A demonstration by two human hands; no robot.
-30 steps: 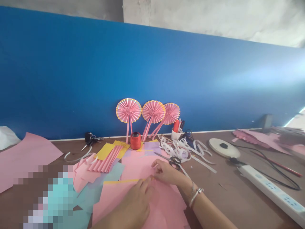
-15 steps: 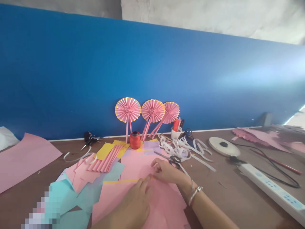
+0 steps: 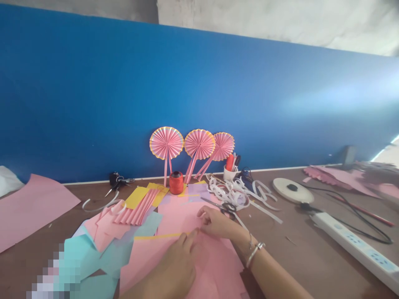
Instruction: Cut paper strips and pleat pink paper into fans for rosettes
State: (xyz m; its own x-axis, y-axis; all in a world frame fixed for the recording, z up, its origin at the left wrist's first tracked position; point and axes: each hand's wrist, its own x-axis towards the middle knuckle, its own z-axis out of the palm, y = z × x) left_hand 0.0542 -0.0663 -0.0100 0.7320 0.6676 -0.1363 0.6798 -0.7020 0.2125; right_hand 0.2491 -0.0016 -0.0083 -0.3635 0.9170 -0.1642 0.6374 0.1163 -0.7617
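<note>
A pink paper sheet [image 3: 149,261] with a narrow yellow strip [image 3: 156,237] along its far edge lies before me. My left hand [image 3: 177,265] rests on this sheet, fingers stretched toward the strip. At the strip's right end, my right hand [image 3: 215,222] has its fingers curled and its thumb against the paper edge; the fingertips are partly hidden. Beyond it lies another pink sheet [image 3: 171,216]. Black-handled scissors [image 3: 229,207] lie just past my right hand. To the left sit a pleated pink paper strip [image 3: 137,209] and several teal sheets [image 3: 82,253].
Three round pleated fans [image 3: 166,143] lean on the blue partition [image 3: 93,91]. Before them stands a red thread spool [image 3: 176,183]. White paper strips [image 3: 238,193] lie tangled near a pen cup [image 3: 230,173]. A power strip [image 3: 352,245] and a round white lid [image 3: 291,191] occupy the right side.
Both hands stay in nearly the same place on the sheet. The view has shifted very slightly; no object has visibly moved.
</note>
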